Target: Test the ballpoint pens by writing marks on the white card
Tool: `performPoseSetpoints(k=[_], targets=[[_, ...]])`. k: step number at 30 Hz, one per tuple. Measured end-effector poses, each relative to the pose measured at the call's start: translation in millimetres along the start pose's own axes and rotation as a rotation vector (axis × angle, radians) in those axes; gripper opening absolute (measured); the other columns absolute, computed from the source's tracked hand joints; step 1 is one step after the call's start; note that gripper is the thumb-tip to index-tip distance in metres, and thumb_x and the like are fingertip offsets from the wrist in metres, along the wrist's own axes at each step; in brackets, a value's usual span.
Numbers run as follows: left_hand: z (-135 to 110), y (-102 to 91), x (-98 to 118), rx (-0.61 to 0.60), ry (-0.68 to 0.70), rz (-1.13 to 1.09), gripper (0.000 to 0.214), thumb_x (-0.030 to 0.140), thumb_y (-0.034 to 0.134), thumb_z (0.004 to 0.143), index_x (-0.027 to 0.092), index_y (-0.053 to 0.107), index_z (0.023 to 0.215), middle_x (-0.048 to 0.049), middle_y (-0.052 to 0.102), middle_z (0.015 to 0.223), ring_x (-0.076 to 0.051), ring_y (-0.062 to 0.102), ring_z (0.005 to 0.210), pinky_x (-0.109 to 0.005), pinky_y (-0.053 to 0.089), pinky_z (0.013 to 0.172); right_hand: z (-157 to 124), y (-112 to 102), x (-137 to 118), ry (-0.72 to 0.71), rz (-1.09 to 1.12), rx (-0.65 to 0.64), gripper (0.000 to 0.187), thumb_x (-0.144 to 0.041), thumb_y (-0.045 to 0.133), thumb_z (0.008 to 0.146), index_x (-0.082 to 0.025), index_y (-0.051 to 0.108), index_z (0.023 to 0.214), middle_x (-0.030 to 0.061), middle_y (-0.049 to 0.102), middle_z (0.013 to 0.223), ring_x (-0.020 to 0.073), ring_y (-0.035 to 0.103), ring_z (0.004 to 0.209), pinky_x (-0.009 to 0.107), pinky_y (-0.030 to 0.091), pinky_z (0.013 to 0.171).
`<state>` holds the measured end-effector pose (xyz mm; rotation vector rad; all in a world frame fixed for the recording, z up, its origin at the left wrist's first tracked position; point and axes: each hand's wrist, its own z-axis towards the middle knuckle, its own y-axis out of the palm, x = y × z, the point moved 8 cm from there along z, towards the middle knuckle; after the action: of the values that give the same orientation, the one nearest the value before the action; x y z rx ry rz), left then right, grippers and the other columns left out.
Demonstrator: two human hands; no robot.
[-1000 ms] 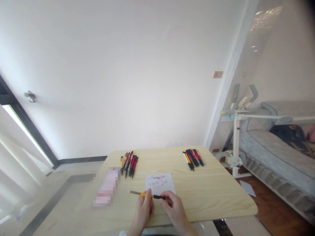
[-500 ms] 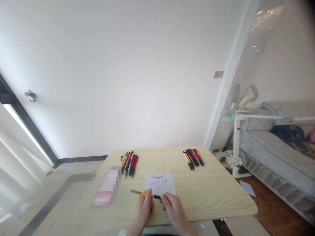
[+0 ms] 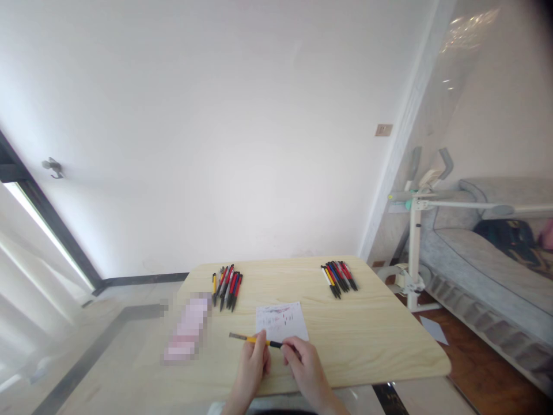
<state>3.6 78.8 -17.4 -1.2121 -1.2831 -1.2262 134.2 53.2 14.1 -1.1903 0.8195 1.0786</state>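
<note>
A yellow pen with a black end and a grey end lies level between my hands, above the near part of the table. My left hand pinches its middle, thumb on top. At the black end, the fingers of my right hand are closed around the tip, which they partly hide. Just beyond the hands is a white sheet of paper with dark and reddish pen marks; my hands overlap its near edge in view.
Several pens in mixed colours lie at the table's back left, and another row of pens at the back right. A blurred pink patch covers the left edge of the wooden table. An exercise bike stands right, beside a sofa.
Almost nothing differs. My right hand's fingers have shifted slightly at the pen's black end; my left hand and the pen stay put.
</note>
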Motion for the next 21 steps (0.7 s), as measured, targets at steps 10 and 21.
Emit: performPoseSetpoints(k=[10, 21], targets=[[1, -0.9, -3, -0.008, 0.008, 0.006, 0.054, 0.053, 0.037, 0.078, 0.021, 0.033, 0.036, 0.0070, 0.027, 0.030, -0.007, 0.031, 0.029, -0.022, 0.025, 0.036, -1, 2, 4, 0.033, 0.153, -0.014, 0.022, -0.035, 0.050, 0.080, -0.017, 0.062, 0.085, 0.0038, 0.063, 0.066, 0.0112, 0.051, 0.046, 0.020, 0.038, 0.043], [1, -0.1, -2, -0.013, -0.001, -0.021, 0.052, 0.053, 0.039, 0.078, 0.021, 0.034, 0.038, 0.0074, 0.027, 0.030, -0.007, 0.031, 0.029, -0.021, 0.025, 0.035, 1, 2, 13, 0.017, 0.126, 0.023, 0.022, -0.036, 0.055, 0.077, -0.016, 0.061, 0.084, -0.0007, 0.053, 0.057, 0.0112, 0.048, 0.047, 0.020, 0.038, 0.043]])
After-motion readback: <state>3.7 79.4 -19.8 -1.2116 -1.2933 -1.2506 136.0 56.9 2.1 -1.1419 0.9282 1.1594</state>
